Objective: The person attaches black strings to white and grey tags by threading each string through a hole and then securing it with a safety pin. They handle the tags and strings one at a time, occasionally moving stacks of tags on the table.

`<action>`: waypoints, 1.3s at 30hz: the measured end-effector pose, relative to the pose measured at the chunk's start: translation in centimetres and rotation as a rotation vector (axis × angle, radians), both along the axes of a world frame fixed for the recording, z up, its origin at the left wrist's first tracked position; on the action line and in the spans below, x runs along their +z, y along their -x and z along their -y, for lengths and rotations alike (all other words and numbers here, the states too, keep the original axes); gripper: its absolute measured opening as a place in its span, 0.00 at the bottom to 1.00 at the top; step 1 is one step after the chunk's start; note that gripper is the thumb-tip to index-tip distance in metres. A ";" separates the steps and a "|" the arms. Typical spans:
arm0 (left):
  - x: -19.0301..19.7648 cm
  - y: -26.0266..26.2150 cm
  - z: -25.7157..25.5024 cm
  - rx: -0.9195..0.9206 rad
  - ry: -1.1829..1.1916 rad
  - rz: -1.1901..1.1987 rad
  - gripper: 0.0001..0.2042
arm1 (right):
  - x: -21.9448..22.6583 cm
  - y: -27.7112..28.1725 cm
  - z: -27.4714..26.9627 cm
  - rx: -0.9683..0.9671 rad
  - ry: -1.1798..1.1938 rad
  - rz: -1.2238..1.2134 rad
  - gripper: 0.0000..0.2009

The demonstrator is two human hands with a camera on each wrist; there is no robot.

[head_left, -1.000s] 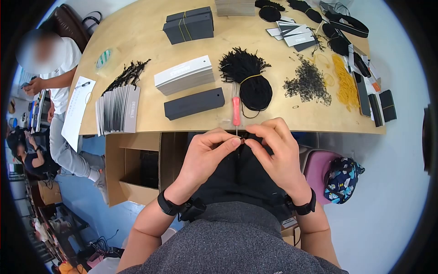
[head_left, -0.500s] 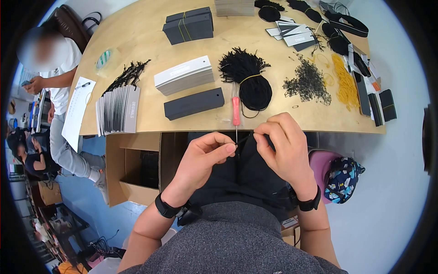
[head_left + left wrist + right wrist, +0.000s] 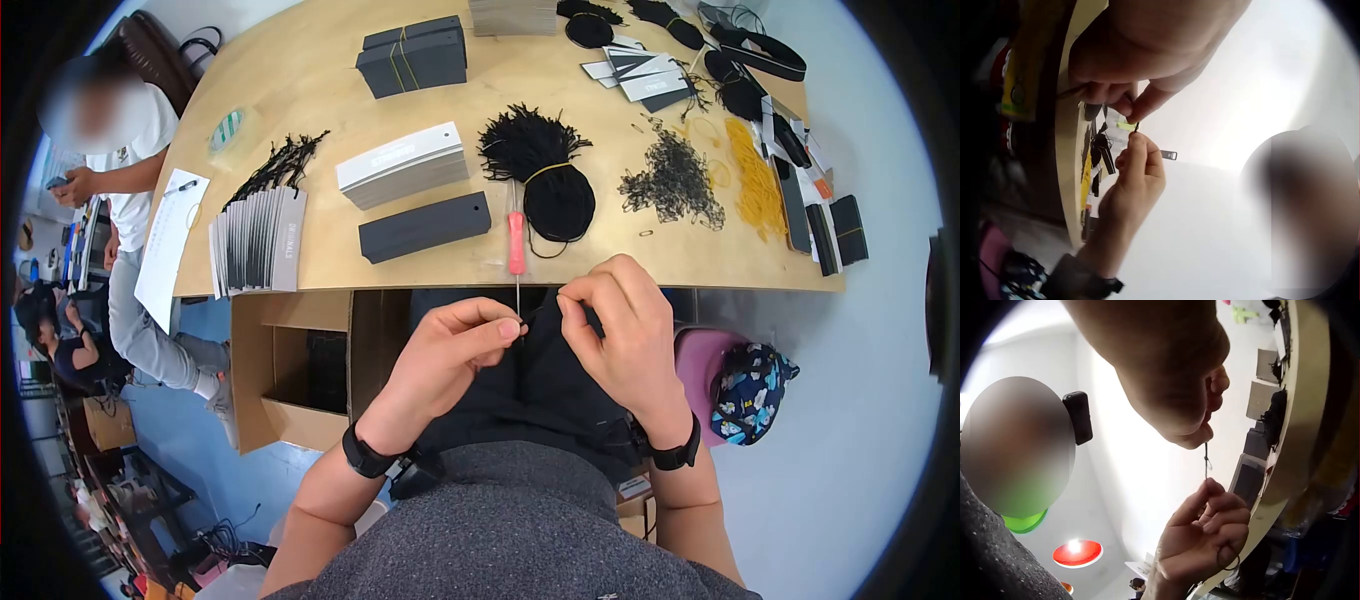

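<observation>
A thin black cord [image 3: 1206, 461] runs taut between my two hands, with a small knot or loop partway along it in the right wrist view. My left hand [image 3: 445, 350] pinches one end between thumb and index finger. Part of a dark loop [image 3: 1229, 560] shows by its curled lower fingers. The other end is pinched in the fingertips of my right hand [image 3: 622, 325]. Both hands are over my lap, just off the table's front edge. Beyond them lies a pink-handled tool [image 3: 516, 243], its thin metal shaft reaching past the edge.
On the table [image 3: 290, 80] are a bundle of black cords [image 3: 560, 200], a dark tag stack [image 3: 425, 228], a white tag stack [image 3: 403, 165], strung tags [image 3: 258, 240], a pile of small black pins [image 3: 675, 180] and yellow bands [image 3: 755, 180]. An open carton [image 3: 290, 410] stands below, left.
My hands, fingertips nearly together a second ago, have moved apart, and the black cord now stretches between them. The left hand has dropped slightly. Things on the table have not moved.
</observation>
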State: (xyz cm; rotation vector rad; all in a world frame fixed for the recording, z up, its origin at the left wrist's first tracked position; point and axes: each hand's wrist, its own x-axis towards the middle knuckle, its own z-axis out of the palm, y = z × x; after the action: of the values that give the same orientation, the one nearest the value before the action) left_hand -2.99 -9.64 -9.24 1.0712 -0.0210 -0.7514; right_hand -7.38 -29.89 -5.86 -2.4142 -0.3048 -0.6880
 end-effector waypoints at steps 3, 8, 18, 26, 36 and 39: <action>-0.2 -0.1 0.2 -0.093 0.399 -0.322 0.08 | -0.2 0.2 -0.4 0.036 0.060 -0.031 0.08; 0.0 0.3 1.7 0.125 -0.118 0.328 0.09 | 0.1 0.7 -1.1 0.091 -0.011 -0.107 0.07; 1.4 -0.3 0.9 0.131 -0.485 1.244 0.08 | -0.2 1.4 0.0 0.127 -0.625 -0.612 0.06; 1.9 -0.2 0.6 -0.091 -0.075 0.217 0.07 | 1.3 1.2 0.1 0.165 -0.259 -0.112 0.09; 1.9 -0.4 -0.1 -0.208 -0.083 0.170 0.09 | 0.9 0.4 0.3 0.283 0.063 -0.042 0.12; 2.0 -0.2 -0.1 -0.185 -0.084 0.133 0.09 | 1.0 0.6 0.0 0.272 0.062 -0.040 0.11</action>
State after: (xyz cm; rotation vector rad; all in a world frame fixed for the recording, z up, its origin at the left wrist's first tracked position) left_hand -2.74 -9.50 -7.28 1.2099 -0.2060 -0.8517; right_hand -8.02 -29.90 -4.81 -2.3798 -0.6325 -0.5133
